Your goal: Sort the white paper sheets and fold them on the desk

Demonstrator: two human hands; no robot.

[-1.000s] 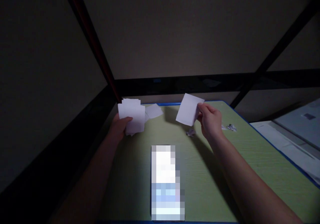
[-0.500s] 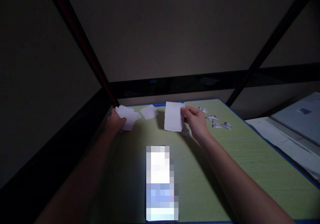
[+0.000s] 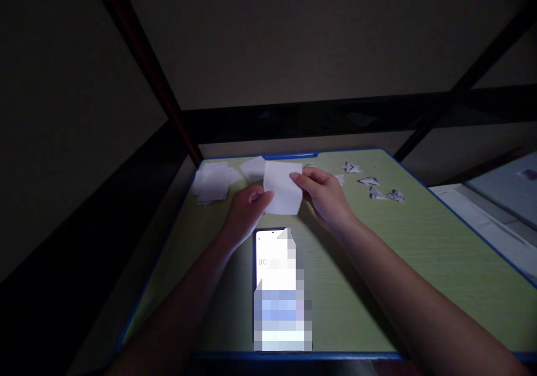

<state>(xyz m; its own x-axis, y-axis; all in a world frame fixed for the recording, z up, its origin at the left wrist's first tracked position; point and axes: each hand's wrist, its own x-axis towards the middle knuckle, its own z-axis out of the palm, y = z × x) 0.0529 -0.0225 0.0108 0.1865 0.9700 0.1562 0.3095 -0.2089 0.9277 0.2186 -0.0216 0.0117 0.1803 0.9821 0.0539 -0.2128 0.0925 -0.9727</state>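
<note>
A small white sheet of paper (image 3: 282, 191) is held up above the table between both hands. My left hand (image 3: 247, 208) pinches its lower left edge, thumb in front. At the right edge, my right hand (image 3: 325, 194) grips the same sheet, with the thumb on its face and the other fingers behind. To the left lies a loose stack of white paper pieces (image 3: 212, 184). Another white piece (image 3: 253, 169) lies partly behind the held sheet. Several folded paper shapes (image 3: 369, 181) rest right of my right hand.
A lit smartphone (image 3: 274, 286), its screen partly pixelated, lies on the green table (image 3: 348, 309) in front of the hands. Beyond the table's blue right edge are white sheets (image 3: 474, 208) and a pale flat box-like thing (image 3: 512, 186). A dark wall stands behind.
My left hand has let go of the paper stack and moved right to take the sheet's left edge. My right hand still holds that sheet. The view has shifted slightly.
</note>
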